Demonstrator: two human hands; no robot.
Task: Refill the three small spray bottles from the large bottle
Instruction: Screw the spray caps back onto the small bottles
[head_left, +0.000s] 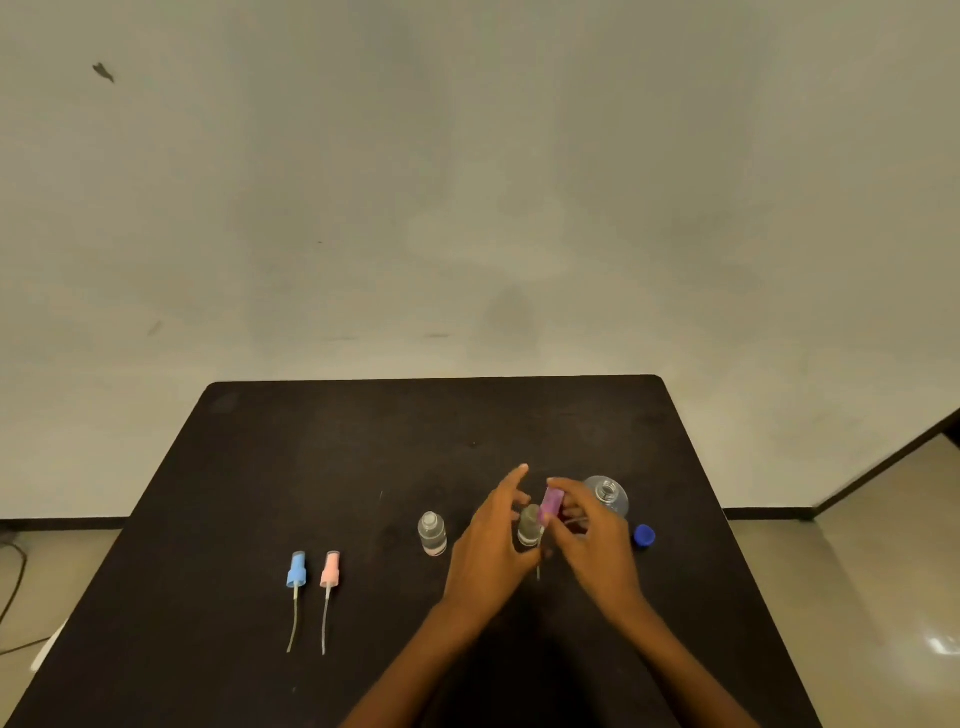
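Head view: right hand (589, 532) pinches purple sprayer (550, 503) by small bottle (529, 527).

Place: you are in a plain indoor room, much like a spare office or test room; you cannot tell which.
Wall (467, 182): off-white, scuffed, with one dark mark (104, 73).
Table (311, 441): your matt black top stands near that wall.
Floor (857, 597): pale, glossy, reflecting a light, edged by dark skirting (62, 522).
Cable (15, 582): a loose lead lies at your left.
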